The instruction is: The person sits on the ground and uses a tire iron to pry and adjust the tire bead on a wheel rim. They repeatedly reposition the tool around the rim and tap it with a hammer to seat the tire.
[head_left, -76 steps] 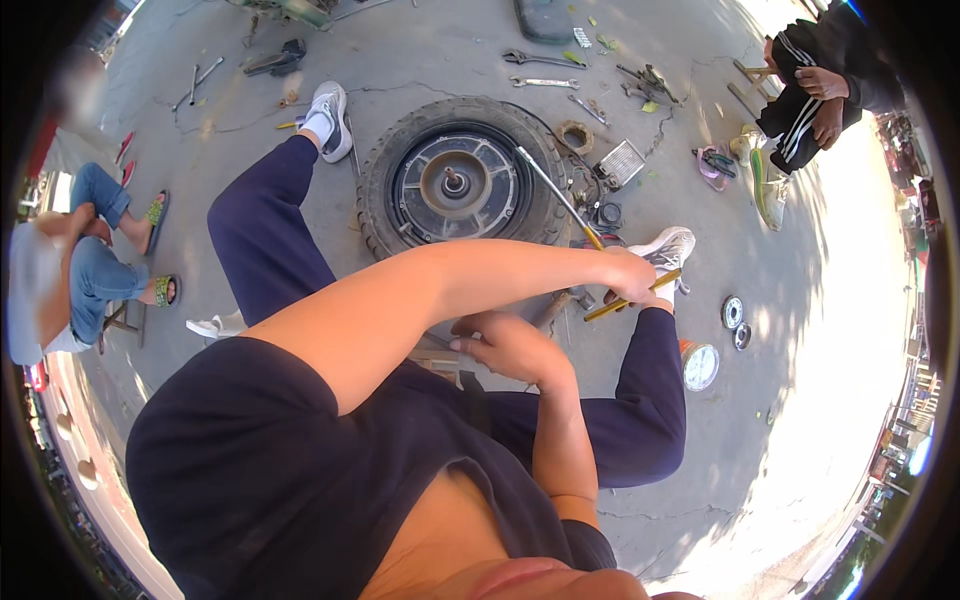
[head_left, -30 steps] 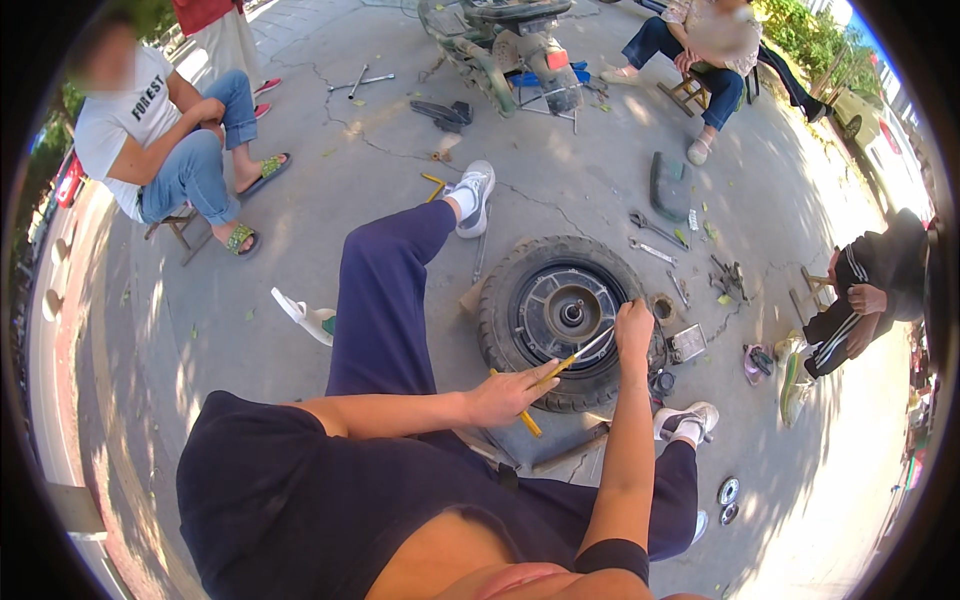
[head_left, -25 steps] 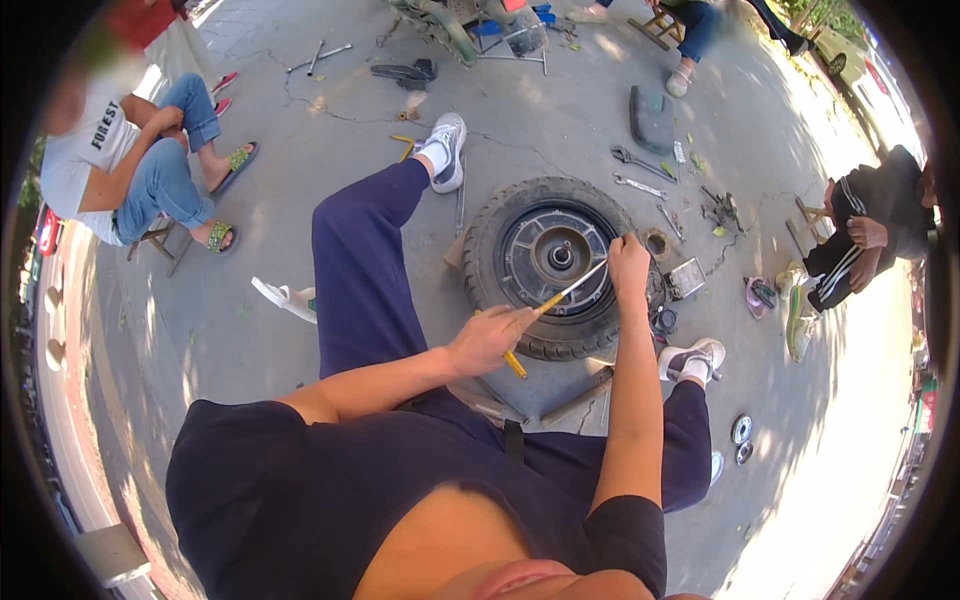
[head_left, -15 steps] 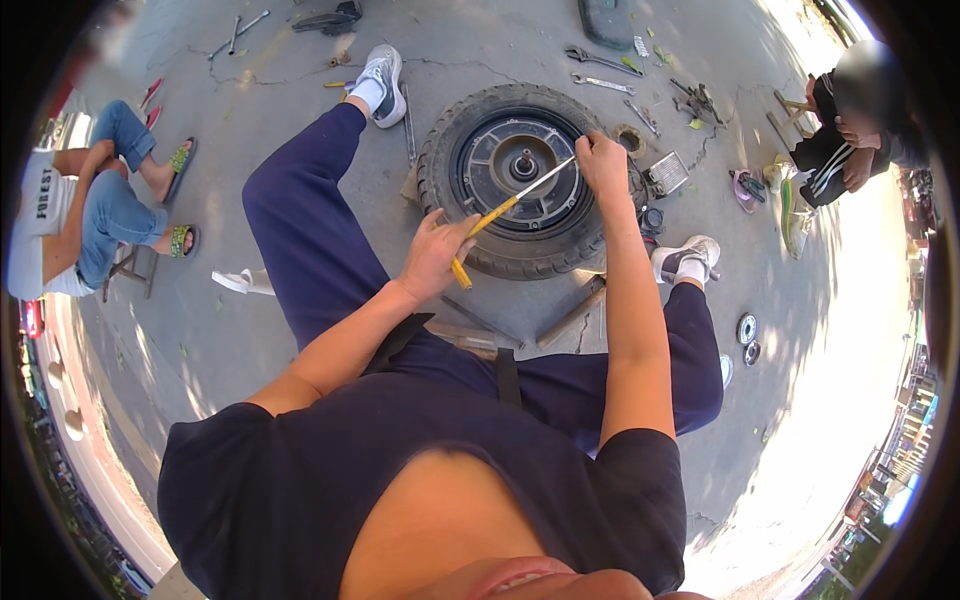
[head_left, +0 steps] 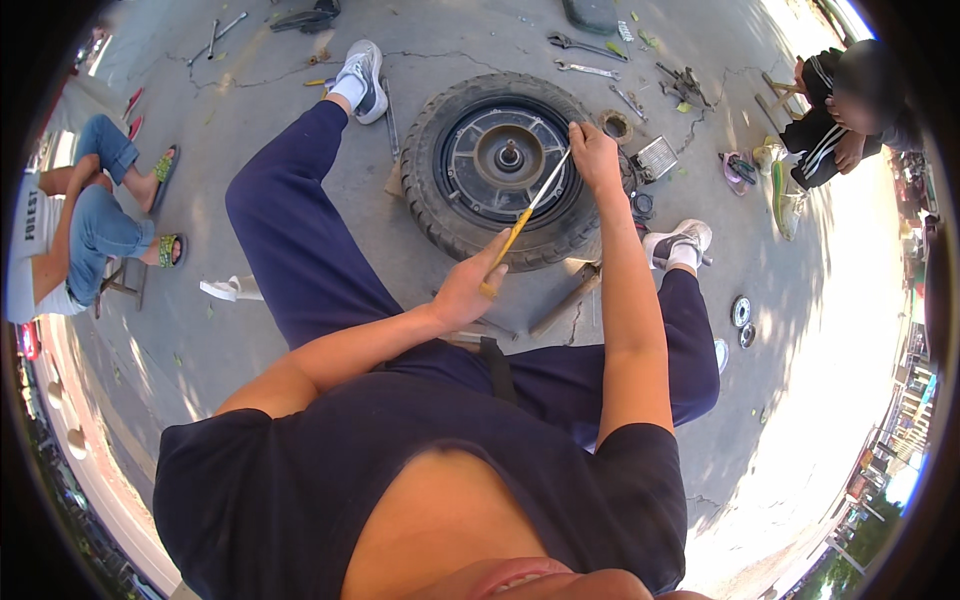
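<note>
A wheel with a black tyre (head_left: 425, 200) and a metal hub (head_left: 485, 150) lies flat on the ground between my legs. Over its right side slants a long screwdriver (head_left: 523, 217) with a yellow handle and a thin metal shaft. My left hand (head_left: 468, 290) is closed round the handle's end, near the tyre's front edge. My right hand (head_left: 595, 155) pinches the shaft near its tip, above the hub's right rim. The fingers there hide the tip, so I cannot tell whether it touches the rim.
Beyond the wheel lie an adjustable wrench (head_left: 585, 46) and a spanner (head_left: 588, 70). Right of it are a metal ring (head_left: 615, 126) and a ribbed metal block (head_left: 656, 158). A wooden handle (head_left: 566, 303) lies in front. People sit at far left and far right.
My left hand has moved right and slightly nearer me, to the end of the handle. The screwdriver now points more steeply away from me. My right hand still pinches near the tip.
</note>
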Motion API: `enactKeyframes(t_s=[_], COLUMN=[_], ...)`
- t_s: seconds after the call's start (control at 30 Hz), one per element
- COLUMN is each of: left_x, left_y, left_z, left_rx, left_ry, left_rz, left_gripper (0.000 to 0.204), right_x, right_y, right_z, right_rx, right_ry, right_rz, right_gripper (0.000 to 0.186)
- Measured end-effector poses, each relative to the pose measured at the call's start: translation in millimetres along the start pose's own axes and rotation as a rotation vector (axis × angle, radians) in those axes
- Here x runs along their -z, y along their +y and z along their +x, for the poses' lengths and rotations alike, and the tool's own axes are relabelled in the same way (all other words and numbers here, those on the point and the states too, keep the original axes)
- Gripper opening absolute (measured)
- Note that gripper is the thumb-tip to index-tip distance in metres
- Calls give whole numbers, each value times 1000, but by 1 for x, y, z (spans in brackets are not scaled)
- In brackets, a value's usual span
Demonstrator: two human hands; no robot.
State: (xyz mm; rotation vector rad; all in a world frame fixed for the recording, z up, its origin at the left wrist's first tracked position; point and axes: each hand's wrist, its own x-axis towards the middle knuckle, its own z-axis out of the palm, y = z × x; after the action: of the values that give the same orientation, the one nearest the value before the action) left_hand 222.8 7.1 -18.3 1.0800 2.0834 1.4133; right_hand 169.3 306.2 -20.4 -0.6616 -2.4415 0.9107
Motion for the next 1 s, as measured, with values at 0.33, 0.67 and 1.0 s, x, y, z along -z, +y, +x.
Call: enactKeyframes(t_s=[0.33,0.67,1.0], left_x=[39,67,83], left_y=[-15,-40,-83], left_z=[10,34,61], left_rx=[-93,170,226], left_ry=[132,285,481], left_rz=[-24,-140,-166], left_gripper=[37,20,27], right_x=[-6,-6,-13], right_y=[-14,-18,-16], right_z=[-8,-10,-12], right_rx=[12,-82,-139], right_ry=[123,149,153], right_rz=[68,50,98], right_gripper=[33,36,36])
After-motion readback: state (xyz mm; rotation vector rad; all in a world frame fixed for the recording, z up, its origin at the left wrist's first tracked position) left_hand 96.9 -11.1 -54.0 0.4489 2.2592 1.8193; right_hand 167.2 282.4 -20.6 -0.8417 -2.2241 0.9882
